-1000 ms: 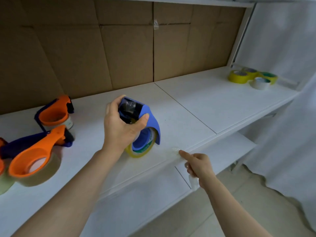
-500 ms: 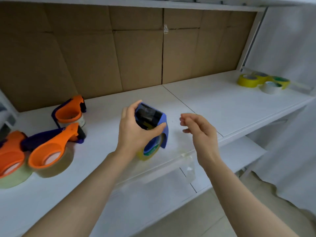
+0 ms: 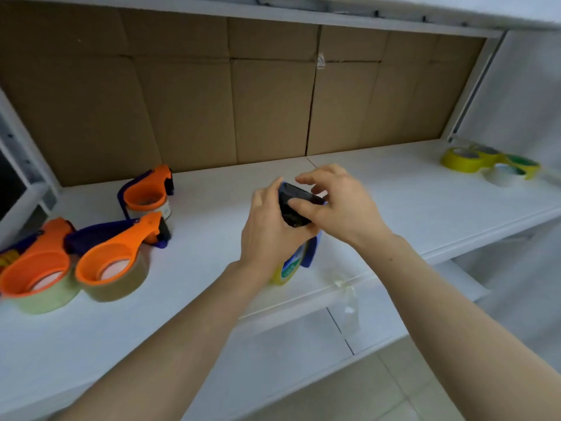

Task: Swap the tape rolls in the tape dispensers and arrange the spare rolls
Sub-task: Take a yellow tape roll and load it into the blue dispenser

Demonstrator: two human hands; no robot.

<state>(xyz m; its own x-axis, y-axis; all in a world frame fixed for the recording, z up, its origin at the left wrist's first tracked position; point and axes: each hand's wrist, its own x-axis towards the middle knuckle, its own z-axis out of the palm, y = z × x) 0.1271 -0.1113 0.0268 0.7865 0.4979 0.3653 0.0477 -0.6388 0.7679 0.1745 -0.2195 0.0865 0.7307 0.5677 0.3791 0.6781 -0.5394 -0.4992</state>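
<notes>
My left hand (image 3: 268, 235) grips a blue tape dispenser (image 3: 312, 250) that stands on the white shelf (image 3: 212, 238) with a yellow roll (image 3: 287, 270) in it. My right hand (image 3: 340, 205) is over the dispenser's dark top end (image 3: 293, 205), thumb and fingers pinching it. Three orange dispensers with rolls lie to the left: one at the back (image 3: 148, 192), one in the middle (image 3: 117, 262), one at the left edge (image 3: 36, 278). Spare rolls sit far right: yellow (image 3: 458, 159), a green-cored yellow one (image 3: 523, 165) and a white one (image 3: 502, 176).
A cardboard back wall (image 3: 243, 101) closes the shelf behind. A strip of clear tape (image 3: 347, 296) hangs from the shelf's front edge below the dispenser. A lower white shelf (image 3: 394, 317) and a tiled floor lie underneath.
My right hand left the shelf edge, where it stuck a clear tape strip, rose and now pinches the dispenser's top. My left hand kept its grip. The camera tilted up.
</notes>
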